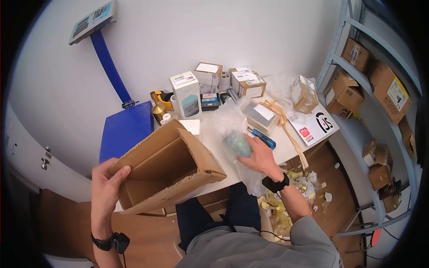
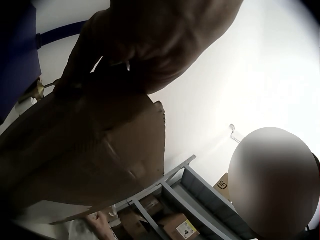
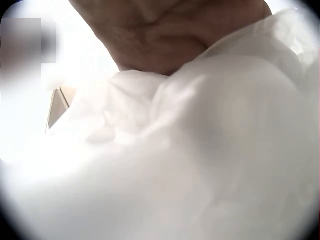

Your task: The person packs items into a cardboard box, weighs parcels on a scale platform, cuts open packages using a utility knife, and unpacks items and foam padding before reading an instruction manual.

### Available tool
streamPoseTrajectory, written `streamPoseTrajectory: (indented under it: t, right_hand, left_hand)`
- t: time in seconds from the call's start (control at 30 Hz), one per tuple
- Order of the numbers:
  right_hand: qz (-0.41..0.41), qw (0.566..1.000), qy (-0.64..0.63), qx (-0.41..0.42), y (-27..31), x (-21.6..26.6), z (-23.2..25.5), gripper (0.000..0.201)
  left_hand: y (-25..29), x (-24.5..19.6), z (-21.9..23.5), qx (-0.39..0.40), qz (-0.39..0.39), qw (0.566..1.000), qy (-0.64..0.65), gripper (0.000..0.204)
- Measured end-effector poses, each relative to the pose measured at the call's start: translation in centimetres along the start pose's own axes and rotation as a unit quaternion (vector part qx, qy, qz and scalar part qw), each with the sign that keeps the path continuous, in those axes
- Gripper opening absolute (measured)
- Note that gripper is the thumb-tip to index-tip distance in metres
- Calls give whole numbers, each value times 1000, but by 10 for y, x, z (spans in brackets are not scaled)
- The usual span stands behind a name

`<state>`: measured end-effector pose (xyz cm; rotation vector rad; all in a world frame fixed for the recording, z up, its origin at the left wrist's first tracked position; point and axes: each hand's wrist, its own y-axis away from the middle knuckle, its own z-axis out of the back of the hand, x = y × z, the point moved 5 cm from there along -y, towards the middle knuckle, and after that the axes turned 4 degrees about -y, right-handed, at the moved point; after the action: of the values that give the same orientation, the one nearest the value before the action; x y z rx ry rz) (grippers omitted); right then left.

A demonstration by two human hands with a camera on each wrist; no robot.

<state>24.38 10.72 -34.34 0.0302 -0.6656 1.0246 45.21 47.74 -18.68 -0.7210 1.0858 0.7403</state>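
An open, empty-looking cardboard box (image 1: pixel 203 154) is tilted over the table's front edge. My left hand (image 1: pixel 105 185) grips its left wall, thumb on the inner side and fingers outside. In the left wrist view the box (image 2: pixel 100 145) hangs beneath that hand (image 2: pixel 165 40). My right hand (image 1: pixel 262 156) holds a greenish item (image 1: pixel 236 143) bundled in clear plastic wrap (image 1: pixel 250 178); the item's kind is hidden by the wrap. Cloudy plastic (image 3: pixel 225 140) fills most of the right wrist view below the hand (image 3: pixel 175 35). A blue utility knife (image 1: pixel 262 138) lies just beyond the right hand.
A bubble-wrapped parcel (image 1: pixel 259 116), a tan strap (image 1: pixel 286 123) and a white carton (image 1: pixel 315 125) lie on the right. A tall white box (image 1: pixel 185 98) stands at the back. The blue scale (image 1: pixel 125 129) is left; shelves (image 1: pixel 353 85) with boxes are right. Packing scraps (image 1: pixel 290 196) litter the floor.
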Motion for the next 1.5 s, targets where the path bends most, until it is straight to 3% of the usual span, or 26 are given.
streamPoseTrajectory:
  t: [0.07, 0.13, 0.17, 0.23, 0.27, 0.33, 0.5, 0.57, 0.6, 0.67, 0.73, 0.77, 0.8, 0.83, 0.87, 0.93, 1.0, 1.1, 1.17, 1.27, 1.33, 1.4, 1.47, 1.5]
  right_hand:
    - [-1, 998, -52, -36, 8, -7, 7, 78]
    - [-33, 936, -348, -33, 12, -13, 12, 70]
    - [-37, 936, -347, -34, 16, -17, 12, 70]
    - [-131, 828, -545, -5, 24, -28, 2, 62]
    - [-132, 828, -544, -10, 30, -26, 3, 62]
    - [-195, 700, -687, 2, 47, -19, -3, 59]
    - [-213, 713, -668, -14, 68, -31, -21, 59]
    - [-223, 717, -660, -16, 75, -21, -18, 60]
    - [-201, 738, -643, -36, 75, -14, -12, 62]
    - [-193, 755, -624, -53, 78, -9, -7, 64]
    - [-115, 855, -494, -109, 74, -6, 7, 70]
    - [-128, 853, -495, -107, 73, -4, 12, 70]
    - [-103, 902, -400, -124, 72, 3, 26, 73]
    - [-77, 942, -297, -134, 73, 11, 39, 75]
    - [-89, 944, -291, -126, 73, 15, 45, 75]
    - [-40, 982, -121, -138, 72, 30, 60, 80]
    - [-13, 987, -78, -138, 80, 38, 57, 83]
    - [13, 997, 11, -69, 102, 54, 38, 87]
    - [4, 995, 44, -87, 115, 56, 18, 90]
    - [-16, 993, 73, -91, 125, 65, 3, 99]
    - [11, 998, -15, -62, 129, 78, 5, 102]
    - [-11, 999, -44, -25, 135, 68, 13, 102]
    - [-126, 949, -287, -31, 139, 53, 20, 99]
    - [-152, 962, -221, -52, 142, 54, 30, 92]
  left_hand:
    - [-13, 17, 1, 50, 43, 995, -70, 16]
    - [-29, 20, -3, 54, 24, 998, -38, 19]
    - [-38, 25, 0, 54, 43, 997, -26, 20]
    - [-60, 35, 5, 63, 63, 996, -19, 26]
    - [-66, 35, 5, 67, 61, 996, -18, 26]
    - [-74, 37, 4, 55, 120, 991, -17, 30]
    - [-85, 46, -3, 72, 125, 990, -5, 34]
    - [-85, 44, 1, 20, 59, 998, 0, 37]
    - [-80, 45, -1, 22, 66, 998, -2, 37]
    - [-54, 19, 7, -148, -103, 982, -64, 43]
    - [6, -22, -6, -311, -239, 901, -185, 38]
    - [42, -11, -9, -330, -311, 875, -169, 34]
    - [77, 4, -14, -345, -381, 844, -149, 30]
    - [95, 17, -49, -199, -461, 864, 29, 27]
    - [119, 36, -63, -57, -431, 894, -107, 35]
    - [108, 49, -141, 173, -266, 943, -99, 53]
    - [85, 94, -198, 231, -124, 963, 56, 76]
    - [61, 121, -268, 257, -69, 950, 162, 90]
    - [61, 130, -302, 285, 41, 865, 410, 96]
    - [63, 137, -329, 259, 110, 875, 394, 92]
    - [64, 141, -331, 262, 131, 875, 385, 86]
    - [63, 154, -330, 252, 242, 827, 442, 79]
    - [63, 157, -324, 253, 258, 816, 452, 71]
    - [66, 160, -323, 252, 264, 812, 456, 70]
